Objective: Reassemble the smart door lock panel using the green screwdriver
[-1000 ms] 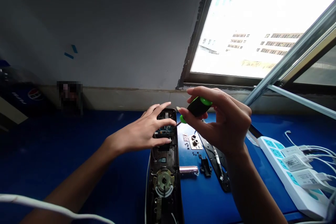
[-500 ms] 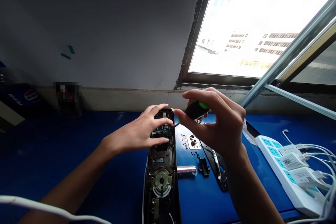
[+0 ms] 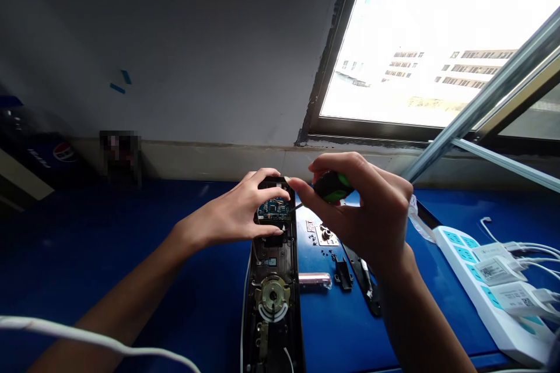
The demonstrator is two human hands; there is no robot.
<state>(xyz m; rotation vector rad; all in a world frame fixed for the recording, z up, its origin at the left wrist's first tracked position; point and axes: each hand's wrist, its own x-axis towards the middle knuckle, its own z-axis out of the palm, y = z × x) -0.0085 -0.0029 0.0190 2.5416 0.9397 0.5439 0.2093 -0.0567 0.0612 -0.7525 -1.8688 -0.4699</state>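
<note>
A long black speaker housing (image 3: 286, 282) lies open on the blue table, its far end away from me. Inside it are a blue circuit board (image 3: 276, 210) and a round metal speaker driver (image 3: 273, 294). My left hand (image 3: 238, 207) rests over the far end, fingers spread and arched above the board, thumb near the dark part below it. My right hand (image 3: 367, 204) grips a black and green screwdriver (image 3: 333, 186) at a slant. Its thin shaft reaches the board's right edge; the tip's exact contact is hard to make out.
Right of the housing lie several small screws (image 3: 326, 253), a metal plate with a round part (image 3: 326, 235), a pink cylinder (image 3: 315, 280), a black bracket (image 3: 343, 275) and a long black panel (image 3: 371, 300). A white power strip (image 3: 494, 309) with chargers stands farther right. A white cable (image 3: 96, 345) crosses the front left.
The view has shifted slightly, so the scene sits a little farther right. My right hand still holds the screwdriver at the board's edge; my left hand stays over the housing with nearly the same pose.
</note>
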